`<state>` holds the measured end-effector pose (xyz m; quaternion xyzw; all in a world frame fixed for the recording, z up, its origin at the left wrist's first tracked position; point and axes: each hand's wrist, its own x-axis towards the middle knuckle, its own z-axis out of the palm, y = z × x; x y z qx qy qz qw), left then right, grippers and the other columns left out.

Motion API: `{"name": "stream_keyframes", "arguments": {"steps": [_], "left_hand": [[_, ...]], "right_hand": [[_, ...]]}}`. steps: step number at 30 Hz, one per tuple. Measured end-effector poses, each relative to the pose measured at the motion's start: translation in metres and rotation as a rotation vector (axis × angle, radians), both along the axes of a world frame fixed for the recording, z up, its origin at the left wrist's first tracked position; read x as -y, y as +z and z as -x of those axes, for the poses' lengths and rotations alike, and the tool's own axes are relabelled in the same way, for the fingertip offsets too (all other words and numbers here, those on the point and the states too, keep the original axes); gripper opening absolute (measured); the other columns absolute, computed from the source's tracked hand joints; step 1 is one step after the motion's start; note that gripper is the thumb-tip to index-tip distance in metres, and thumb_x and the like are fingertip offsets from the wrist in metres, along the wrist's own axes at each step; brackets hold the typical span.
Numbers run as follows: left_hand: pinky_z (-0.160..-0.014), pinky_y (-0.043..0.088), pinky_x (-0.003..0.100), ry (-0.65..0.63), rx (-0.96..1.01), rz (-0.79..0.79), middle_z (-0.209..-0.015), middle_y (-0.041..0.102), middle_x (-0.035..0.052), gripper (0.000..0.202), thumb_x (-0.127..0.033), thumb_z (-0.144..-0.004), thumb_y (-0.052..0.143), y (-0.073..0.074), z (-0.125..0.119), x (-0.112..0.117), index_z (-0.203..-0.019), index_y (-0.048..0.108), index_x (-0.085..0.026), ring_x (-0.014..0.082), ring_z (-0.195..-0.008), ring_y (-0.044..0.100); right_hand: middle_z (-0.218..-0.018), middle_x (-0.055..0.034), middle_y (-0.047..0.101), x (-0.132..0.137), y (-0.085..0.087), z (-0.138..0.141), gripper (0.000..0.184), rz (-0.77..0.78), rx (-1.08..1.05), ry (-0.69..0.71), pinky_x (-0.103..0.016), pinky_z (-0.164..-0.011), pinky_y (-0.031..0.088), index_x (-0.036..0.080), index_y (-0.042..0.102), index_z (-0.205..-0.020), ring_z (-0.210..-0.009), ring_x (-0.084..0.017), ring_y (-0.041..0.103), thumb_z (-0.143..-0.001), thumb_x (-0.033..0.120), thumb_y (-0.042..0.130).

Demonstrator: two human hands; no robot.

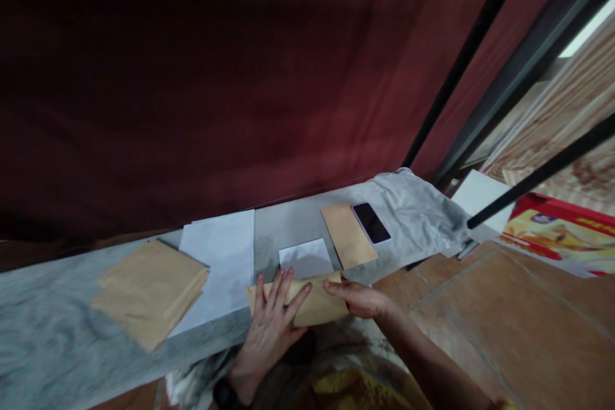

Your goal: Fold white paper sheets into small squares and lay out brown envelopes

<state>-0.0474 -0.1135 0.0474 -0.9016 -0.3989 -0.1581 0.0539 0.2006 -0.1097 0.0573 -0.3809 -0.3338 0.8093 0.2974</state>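
Observation:
A brown envelope (317,307) lies at the near edge of a grey-covered table (48,314). My left hand (271,323) rests flat on its left half, fingers spread and open. My right hand (358,298) presses its fingers on the envelope's right end. Just beyond it lies a small white folded sheet (306,258).
A stack of brown envelopes (148,291) lies at the left, next to white sheets (221,256). Another brown envelope (348,236) and a black phone (371,222) lie at the right. A dark red curtain (216,77) hangs behind. Black metal bars (523,182) and a tiled floor (504,314) are at the right.

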Motion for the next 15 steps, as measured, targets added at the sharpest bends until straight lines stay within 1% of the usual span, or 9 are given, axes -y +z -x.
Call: {"name": "stream_keyframes", "arguments": {"steps": [2, 4, 7, 9, 10, 12, 13, 15], "left_hand": [[-0.119, 0.015, 0.064, 0.020, -0.001, 0.021, -0.161, 0.030, 0.0138, 0.092, -0.056, -0.073, 0.078, 0.003, 0.002, -0.001, -0.152, 0.036, -0.036, 0.0385, -0.144, 0.034], [-0.119, 0.018, 0.061, 0.035, -0.018, 0.050, -0.157, 0.038, 0.0130, 0.090, -0.045, -0.074, 0.079, 0.006, 0.005, -0.002, -0.153, 0.036, -0.036, 0.0368, -0.141, 0.039], [-0.117, 0.026, 0.054, 0.059, -0.058, 0.089, -0.146, 0.051, 0.0108, 0.085, -0.029, -0.078, 0.073, 0.009, 0.011, -0.004, -0.154, 0.034, -0.034, 0.0327, -0.132, 0.048], [-0.115, 0.031, 0.050, 0.087, -0.068, 0.091, -0.140, 0.055, 0.0102, 0.084, -0.023, -0.079, 0.069, 0.009, 0.017, -0.007, -0.154, 0.033, -0.032, 0.0310, -0.128, 0.051], [-0.113, 0.033, 0.049, 0.108, -0.065, 0.088, -0.138, 0.056, 0.0103, 0.084, -0.023, -0.078, 0.068, 0.008, 0.021, -0.008, -0.155, 0.033, -0.030, 0.0309, -0.126, 0.052], [-0.110, 0.037, 0.048, 0.168, -0.053, 0.081, -0.136, 0.058, 0.0114, 0.087, -0.025, -0.077, 0.069, 0.006, 0.031, -0.011, -0.155, 0.031, -0.027, 0.0316, -0.123, 0.053], [-0.108, 0.038, 0.047, 0.210, -0.045, 0.078, -0.135, 0.058, 0.0121, 0.089, -0.027, -0.077, 0.069, 0.005, 0.036, -0.013, -0.156, 0.029, -0.025, 0.0321, -0.121, 0.054], [-0.105, 0.040, 0.048, 0.300, -0.033, 0.071, -0.134, 0.058, 0.0129, 0.092, -0.031, -0.077, 0.069, 0.002, 0.048, -0.015, -0.157, 0.025, -0.023, 0.0331, -0.117, 0.055]], "right_hand": [[-0.118, -0.0099, 0.071, -0.005, 0.001, 0.008, 0.061, -0.024, -0.036, -0.032, -0.042, -0.104, 0.045, 0.020, 0.068, -0.121, -0.112, -0.027, 0.064, -0.076, 0.061, 0.075], [-0.116, -0.0085, 0.071, -0.010, -0.002, 0.013, 0.053, -0.083, 0.000, -0.093, -0.042, -0.105, 0.044, 0.021, 0.069, -0.114, -0.113, -0.026, 0.063, -0.077, 0.058, 0.074], [-0.115, -0.0068, 0.072, -0.018, -0.012, 0.016, 0.042, -0.194, 0.098, -0.131, -0.040, -0.104, 0.045, 0.021, 0.071, -0.105, -0.114, -0.025, 0.062, -0.082, 0.056, 0.067], [-0.114, -0.0071, 0.072, -0.026, -0.021, 0.014, 0.042, -0.247, 0.187, -0.118, -0.039, -0.096, 0.050, 0.020, 0.069, -0.108, -0.110, -0.024, 0.064, -0.086, 0.054, 0.060], [-0.112, -0.0073, 0.072, -0.030, -0.025, 0.012, 0.043, -0.277, 0.261, -0.133, -0.038, -0.091, 0.053, 0.020, 0.068, -0.111, -0.106, -0.024, 0.066, -0.087, 0.054, 0.057], [-0.111, -0.0078, 0.072, -0.039, -0.034, 0.009, 0.042, -0.367, 0.493, -0.238, -0.037, -0.083, 0.055, 0.021, 0.066, -0.115, -0.098, -0.023, 0.068, -0.089, 0.052, 0.053], [-0.112, -0.0086, 0.071, -0.043, -0.038, 0.008, 0.041, -0.416, 0.618, -0.307, -0.037, -0.083, 0.055, 0.021, 0.065, -0.116, -0.096, -0.023, 0.069, -0.089, 0.050, 0.053], [-0.114, -0.0119, 0.069, -0.051, -0.047, 0.007, 0.039, -0.497, 0.821, -0.417, -0.041, -0.089, 0.053, 0.020, 0.063, -0.115, -0.100, -0.026, 0.067, -0.086, 0.046, 0.059]]}}
